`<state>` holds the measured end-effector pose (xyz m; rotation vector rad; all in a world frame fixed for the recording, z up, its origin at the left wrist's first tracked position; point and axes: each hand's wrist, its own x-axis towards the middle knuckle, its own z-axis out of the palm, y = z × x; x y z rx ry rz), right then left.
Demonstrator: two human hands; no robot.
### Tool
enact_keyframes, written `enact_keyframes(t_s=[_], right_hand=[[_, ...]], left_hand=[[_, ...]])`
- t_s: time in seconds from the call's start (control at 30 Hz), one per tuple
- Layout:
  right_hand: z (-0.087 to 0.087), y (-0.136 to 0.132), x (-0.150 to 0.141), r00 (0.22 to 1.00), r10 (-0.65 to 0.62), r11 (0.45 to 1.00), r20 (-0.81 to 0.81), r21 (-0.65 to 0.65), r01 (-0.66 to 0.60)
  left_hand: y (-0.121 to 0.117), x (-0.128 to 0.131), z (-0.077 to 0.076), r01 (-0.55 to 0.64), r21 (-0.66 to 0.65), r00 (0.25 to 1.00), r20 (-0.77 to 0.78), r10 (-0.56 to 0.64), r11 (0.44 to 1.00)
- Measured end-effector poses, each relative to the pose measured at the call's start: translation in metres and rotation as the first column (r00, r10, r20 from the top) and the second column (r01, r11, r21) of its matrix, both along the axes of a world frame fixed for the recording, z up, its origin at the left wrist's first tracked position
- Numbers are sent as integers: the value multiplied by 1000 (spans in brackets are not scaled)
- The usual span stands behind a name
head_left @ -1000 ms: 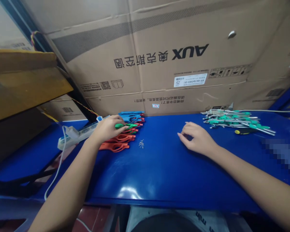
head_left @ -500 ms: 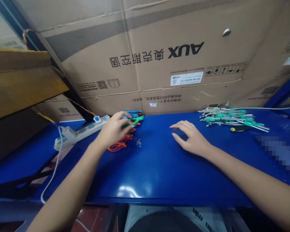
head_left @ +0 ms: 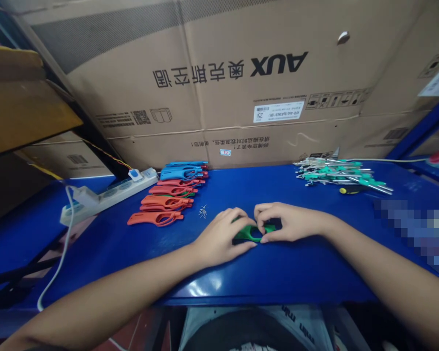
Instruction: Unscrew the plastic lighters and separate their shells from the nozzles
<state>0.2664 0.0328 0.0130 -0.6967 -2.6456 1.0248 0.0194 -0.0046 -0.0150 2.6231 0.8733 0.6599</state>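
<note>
A green plastic lighter casing [head_left: 246, 233] with a looped trigger guard lies low over the middle of the blue table. My left hand [head_left: 217, 240] is closed around its left end, the palm hiding that part. From the other side, my right hand [head_left: 291, 222] pinches the casing near the loop with thumb and fingers. Left of my hands, a row of orange and red casings [head_left: 155, 218] lies with blue casings [head_left: 181, 173] behind them. Between that row and my left hand is a small heap of thin metal screws or pins [head_left: 203, 211].
Metal rods with green parts and wires [head_left: 346, 174] are piled at the back right, beside a yellow-and-black tool [head_left: 346, 191]. A white power strip [head_left: 111, 196] with plugs stands at the left. A large cardboard sheet [head_left: 219, 107] closes off the back of the blue table [head_left: 278, 273].
My left hand has brought the green casing from the row at the left to the table's middle. My right hand has come down and taken hold of it too.
</note>
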Motion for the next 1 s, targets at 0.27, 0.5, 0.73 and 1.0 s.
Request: enact_keyframes(t_s=[0.27, 0.5, 0.73, 1.0], right_hand=[[5, 16, 20, 980, -183, 958, 78, 237, 160], [0, 24, 24, 980, -199, 938, 6, 291, 189], [1, 31, 33, 877, -417, 719, -237, 504, 479], [14, 19, 38, 951, -240, 967, 194, 132, 217]], left_hand=[[23, -19, 1, -92, -69, 994, 54, 95, 993], [29, -19, -7, -129, -56, 987, 92, 134, 990], [31, -20, -13, -165, 1, 981, 102, 164, 986], [35, -21, -15, -142, -11, 983, 119, 143, 990]])
